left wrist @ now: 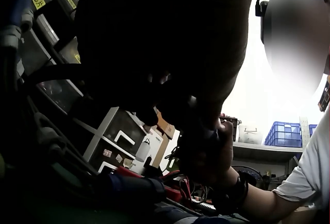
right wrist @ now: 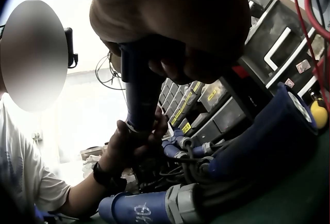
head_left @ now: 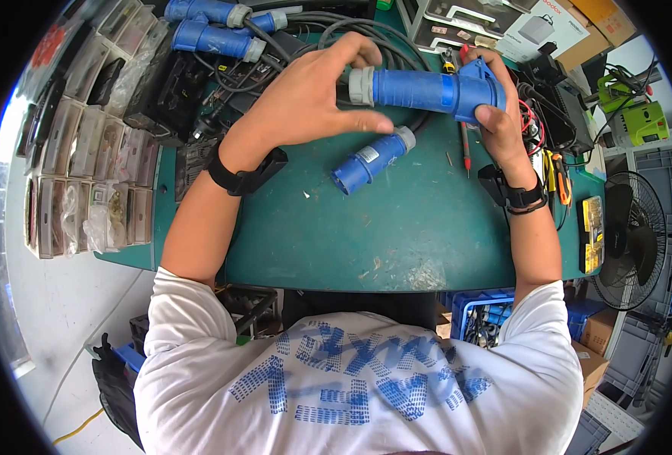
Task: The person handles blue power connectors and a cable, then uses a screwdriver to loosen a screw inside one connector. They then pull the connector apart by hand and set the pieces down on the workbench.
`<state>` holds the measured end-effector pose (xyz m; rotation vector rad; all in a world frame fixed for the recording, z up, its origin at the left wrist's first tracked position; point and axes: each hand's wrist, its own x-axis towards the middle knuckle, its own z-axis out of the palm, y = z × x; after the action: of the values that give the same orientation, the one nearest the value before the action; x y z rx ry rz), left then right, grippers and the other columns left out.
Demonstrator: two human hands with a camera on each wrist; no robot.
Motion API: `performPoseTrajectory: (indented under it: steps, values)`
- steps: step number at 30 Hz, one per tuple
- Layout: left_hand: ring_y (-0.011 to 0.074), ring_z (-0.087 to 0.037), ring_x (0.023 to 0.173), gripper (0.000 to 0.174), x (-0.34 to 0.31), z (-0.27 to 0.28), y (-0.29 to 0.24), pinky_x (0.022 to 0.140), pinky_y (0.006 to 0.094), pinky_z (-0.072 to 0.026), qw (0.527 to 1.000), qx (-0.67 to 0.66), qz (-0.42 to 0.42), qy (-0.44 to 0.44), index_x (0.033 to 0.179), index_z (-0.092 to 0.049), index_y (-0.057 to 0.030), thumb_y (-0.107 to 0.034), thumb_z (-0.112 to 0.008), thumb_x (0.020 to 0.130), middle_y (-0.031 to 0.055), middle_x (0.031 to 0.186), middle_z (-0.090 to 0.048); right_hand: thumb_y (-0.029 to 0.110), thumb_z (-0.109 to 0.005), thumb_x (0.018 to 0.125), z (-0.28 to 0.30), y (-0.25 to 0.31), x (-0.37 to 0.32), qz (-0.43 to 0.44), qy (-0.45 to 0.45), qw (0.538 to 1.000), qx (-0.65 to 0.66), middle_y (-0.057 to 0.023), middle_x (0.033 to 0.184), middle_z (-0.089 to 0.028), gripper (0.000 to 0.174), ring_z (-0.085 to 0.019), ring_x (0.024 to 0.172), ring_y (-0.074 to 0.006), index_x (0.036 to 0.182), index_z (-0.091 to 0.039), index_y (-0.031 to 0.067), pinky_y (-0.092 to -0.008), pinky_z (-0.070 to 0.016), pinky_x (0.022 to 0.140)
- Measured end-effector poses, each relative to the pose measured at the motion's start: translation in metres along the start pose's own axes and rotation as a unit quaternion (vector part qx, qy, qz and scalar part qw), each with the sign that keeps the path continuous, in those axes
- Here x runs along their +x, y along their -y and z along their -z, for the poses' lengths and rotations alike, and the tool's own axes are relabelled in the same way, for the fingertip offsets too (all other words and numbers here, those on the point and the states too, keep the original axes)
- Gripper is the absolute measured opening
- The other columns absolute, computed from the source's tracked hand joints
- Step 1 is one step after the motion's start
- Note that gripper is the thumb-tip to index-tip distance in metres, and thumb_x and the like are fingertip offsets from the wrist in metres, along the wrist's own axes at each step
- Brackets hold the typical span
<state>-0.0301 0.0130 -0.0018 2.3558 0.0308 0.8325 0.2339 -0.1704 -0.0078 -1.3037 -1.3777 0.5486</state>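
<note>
A blue industrial connector (head_left: 416, 91) with a grey collar (head_left: 362, 86) is held above the green mat. The right hand (head_left: 503, 114) grips its wider right end, the thumb on the near side. Around the collar end, the left hand (head_left: 298, 98) is spread, thumb straight below and fingers bent beyond it; contact there is unclear. In the right wrist view the connector (right wrist: 142, 97) runs down from the right hand (right wrist: 170, 12) to the left hand (right wrist: 129, 149). Below it on the mat lies a second blue connector (head_left: 366, 163). The left wrist view is mostly dark.
More blue connectors (head_left: 215, 39) and coiled black cables (head_left: 381, 44) lie at the back. Clear drawers (head_left: 63, 152) stand on the left. Tools with orange handles (head_left: 562, 180) and a yellow case (head_left: 592, 233) are on the right, beside a fan (head_left: 633, 239).
</note>
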Motion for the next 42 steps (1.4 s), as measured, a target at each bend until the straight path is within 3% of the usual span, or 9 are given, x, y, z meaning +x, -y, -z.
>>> performPoseTrajectory:
  steps: [2,5,14,22,26,30,33,37,42]
  values:
    - [0.0347,-0.067,0.067,0.055,-0.001,-0.001,-0.003,0.064,0.0459,-0.0498,0.997,0.016,-0.055,-0.052,0.118,-0.064,-0.005,-0.058,-0.069,0.106,0.0144,0.078,-0.068,0.073,-0.077,0.075,-0.001,0.0,0.001,-0.02,0.005,1.0,0.004,-0.0052,0.116,-0.058,0.102,-0.062,0.101,-0.0136,0.144,-0.053,0.0006,-0.0266,-0.0508,0.083]
    - [0.0388,-0.069,0.072,0.06,-0.004,0.008,-0.007,0.068,0.049,-0.0511,0.997,0.067,0.024,0.037,0.125,-0.064,-0.0067,-0.063,-0.068,0.104,0.0152,0.077,-0.067,0.07,-0.076,0.078,-0.007,-0.002,0.003,0.0,-0.018,0.999,0.03,-0.0035,0.107,-0.059,0.099,-0.062,0.086,-0.011,0.144,-0.053,0.0001,-0.0254,-0.0478,0.069]
    - [0.0394,-0.069,0.071,0.064,-0.003,0.013,-0.015,0.066,0.0493,-0.0512,0.99,0.131,0.05,0.028,0.116,-0.067,-0.0059,-0.068,-0.066,0.102,0.0166,0.072,-0.065,0.059,-0.07,0.084,-0.018,-0.009,-0.001,-0.115,0.009,0.976,0.187,-0.0023,0.089,-0.059,0.079,-0.054,0.063,-0.0089,0.136,-0.056,0.001,-0.0249,-0.0392,0.056]
    - [0.0373,-0.068,0.065,0.061,-0.004,0.02,-0.008,0.061,0.0478,-0.0486,0.986,-0.048,0.133,0.09,0.109,-0.069,-0.0052,-0.066,-0.064,0.105,0.0164,0.068,-0.063,0.066,-0.074,0.08,-0.028,0.0,-0.003,-0.058,-0.01,0.989,0.139,-0.0002,0.092,-0.059,0.094,-0.049,0.061,-0.0073,0.144,-0.053,0.0004,-0.0234,-0.0363,0.054]
    - [0.0376,-0.068,0.067,0.058,0.003,0.009,-0.01,0.061,0.0468,-0.05,0.991,0.075,0.105,0.043,0.108,-0.068,-0.0039,-0.061,-0.072,0.102,0.017,0.068,-0.063,0.067,-0.075,0.078,-0.021,0.002,-0.002,-0.068,-0.028,0.99,0.122,0.0001,0.095,-0.058,0.095,-0.051,0.063,-0.0061,0.143,-0.054,0.001,-0.023,-0.0361,0.053]
    - [0.0286,-0.067,0.071,0.056,0.009,0.0,-0.008,0.067,0.0387,-0.0509,0.982,0.074,-0.131,-0.113,0.118,-0.068,-0.0015,-0.05,-0.086,0.095,0.0129,0.087,-0.072,0.069,-0.076,0.077,-0.017,-0.001,-0.002,-0.093,-0.018,0.987,0.131,0.0006,0.099,-0.058,0.097,-0.05,0.066,-0.0039,0.144,-0.054,0.0012,-0.0225,-0.0332,0.052]
    - [0.0386,-0.073,0.076,0.056,0.002,0.011,-0.012,0.068,0.0457,-0.0552,0.996,0.087,-0.004,0.001,0.113,-0.07,-0.0025,-0.044,-0.094,0.084,0.0179,0.08,-0.07,0.071,-0.075,0.077,-0.012,0.002,-0.003,-0.095,0.015,0.989,0.11,-0.0018,0.105,-0.058,0.098,-0.056,0.079,-0.0076,0.141,-0.055,0.0006,-0.0243,-0.0426,0.063]
    - [0.0384,-0.074,0.084,0.062,-0.001,0.019,-0.021,0.072,0.0451,-0.0561,0.984,0.094,0.084,0.125,0.121,-0.067,-0.0033,-0.038,-0.097,0.081,0.0176,0.085,-0.072,0.072,-0.073,0.077,-0.021,0.005,-0.002,0.036,-0.02,0.999,0.005,-0.0052,0.111,-0.059,0.097,-0.06,0.095,-0.0138,0.138,-0.055,-0.0004,-0.0287,-0.0486,0.082]
    - [0.0376,-0.075,0.089,0.06,0.001,0.027,-0.009,0.073,0.0452,-0.0565,0.959,-0.062,0.118,0.249,0.12,-0.068,-0.0043,-0.035,-0.098,0.077,0.0161,0.087,-0.074,0.072,-0.072,0.077,-0.021,0.013,-0.01,0.053,0.037,0.996,-0.062,-0.0081,0.116,-0.059,0.095,-0.06,0.108,-0.0189,0.136,-0.056,-0.0008,-0.0329,-0.0478,0.095]
